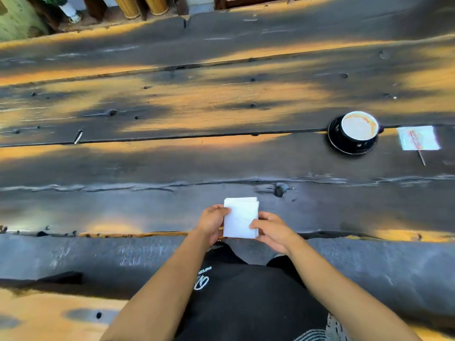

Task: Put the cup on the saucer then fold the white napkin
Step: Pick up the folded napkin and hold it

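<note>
A black cup (360, 129) with a pale, coffee-stained inside stands on a black saucer (344, 146) at the right of the dark wooden table. The white napkin (240, 219), folded into a small thick rectangle, is at the table's near edge. My left hand (211, 222) grips its left side with the thumb on top. My right hand (273, 231) pinches its lower right corner. Both hands hold the napkin just above or on the wood; I cannot tell which.
Another white napkin (418, 138) with a thin stick (418, 148) across it lies right of the saucer. The table (172, 163) is made of rough dark planks with cracks and knots. Chair legs and a potted plant (66, 8) stand beyond the far edge.
</note>
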